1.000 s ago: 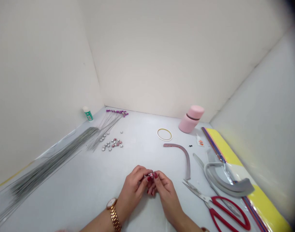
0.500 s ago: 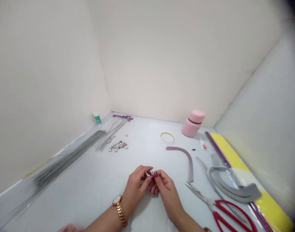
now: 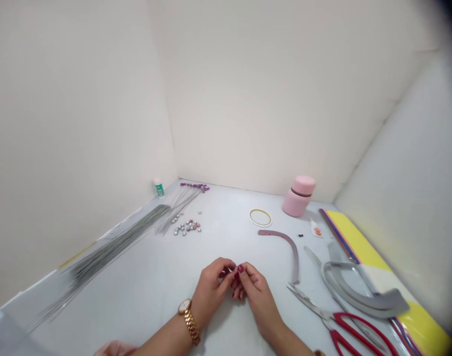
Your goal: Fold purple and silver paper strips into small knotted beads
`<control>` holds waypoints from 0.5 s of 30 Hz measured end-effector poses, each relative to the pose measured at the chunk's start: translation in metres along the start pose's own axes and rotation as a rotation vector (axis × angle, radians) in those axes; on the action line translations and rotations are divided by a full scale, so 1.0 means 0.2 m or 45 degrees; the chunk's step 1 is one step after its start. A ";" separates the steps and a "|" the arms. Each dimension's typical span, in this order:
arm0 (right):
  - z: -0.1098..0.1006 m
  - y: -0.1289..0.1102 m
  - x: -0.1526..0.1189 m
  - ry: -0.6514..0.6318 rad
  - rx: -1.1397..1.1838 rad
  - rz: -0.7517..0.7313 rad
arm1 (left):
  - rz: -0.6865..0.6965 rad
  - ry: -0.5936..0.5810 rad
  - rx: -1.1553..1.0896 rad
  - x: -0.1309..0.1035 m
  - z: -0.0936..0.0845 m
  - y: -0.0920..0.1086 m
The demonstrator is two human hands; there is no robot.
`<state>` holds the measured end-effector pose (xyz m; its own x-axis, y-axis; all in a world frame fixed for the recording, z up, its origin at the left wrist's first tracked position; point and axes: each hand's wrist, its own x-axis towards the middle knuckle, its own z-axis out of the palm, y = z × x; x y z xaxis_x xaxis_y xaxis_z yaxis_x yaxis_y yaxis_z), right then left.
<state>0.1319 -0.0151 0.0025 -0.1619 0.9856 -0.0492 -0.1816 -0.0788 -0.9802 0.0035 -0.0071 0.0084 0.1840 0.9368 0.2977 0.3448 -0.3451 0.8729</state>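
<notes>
My left hand [image 3: 215, 286] and my right hand [image 3: 256, 290] meet at the fingertips above the white table, low in the middle. Between them they pinch a tiny pale pink piece [image 3: 236, 269] that looks like a small folded paper star, mostly covered by the fingers. Both hands are closed on it. Left of the hands lies a loose group of small silver and pink stars [image 3: 186, 227]. A curved, dull pink paper strip [image 3: 285, 238] lies to the right of my right hand, and red-handled scissors [image 3: 325, 316] are closer to me.
At left lie a bundle of grey wires [image 3: 118, 242] and purple-tipped stems [image 3: 198, 187], near a green-and-white bottle [image 3: 159, 188]. Farther right are a tape ring [image 3: 260, 217], a pink flask [image 3: 299, 197], a glue tube [image 3: 315, 229], a grey curled strip [image 3: 381, 304] and yellow sheets [image 3: 359, 237].
The view has shifted slightly, so the table's things sit a little lower and farther right. The fingers have closed tighter over the small piece, which shows less now.
</notes>
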 end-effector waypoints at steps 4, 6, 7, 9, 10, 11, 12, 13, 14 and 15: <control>0.00 0.00 0.00 0.000 0.014 -0.015 | 0.006 -0.022 -0.001 0.00 0.00 -0.01; 0.00 0.00 0.00 -0.001 0.020 -0.018 | 0.008 -0.038 0.004 0.00 0.00 0.00; 0.00 0.00 0.00 -0.001 0.022 -0.018 | 0.010 -0.050 0.008 0.00 0.00 0.00; 0.00 0.00 0.00 -0.004 0.024 -0.016 | 0.016 -0.075 0.018 0.00 0.00 0.00; -0.01 0.01 0.00 -0.004 0.023 -0.016 | 0.020 -0.087 0.024 0.00 0.00 0.00; -0.01 0.01 0.00 -0.004 0.023 -0.015 | 0.025 -0.096 0.031 0.00 0.00 0.01; -0.01 0.01 0.00 -0.003 0.022 -0.015 | 0.030 -0.102 0.039 0.00 0.00 0.01; -0.01 0.02 0.00 -0.002 0.022 -0.013 | 0.037 -0.105 0.048 0.00 0.00 0.01; -0.01 0.02 0.01 0.002 0.021 -0.011 | 0.043 -0.108 0.056 0.00 0.00 0.01; -0.01 0.03 0.01 0.007 0.020 -0.009 | 0.050 -0.109 0.065 0.00 0.00 0.01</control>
<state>0.1330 -0.0131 -0.0030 -0.1550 0.9870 -0.0433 -0.1977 -0.0740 -0.9775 0.0046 -0.0077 0.0104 0.2755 0.9149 0.2949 0.3817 -0.3857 0.8399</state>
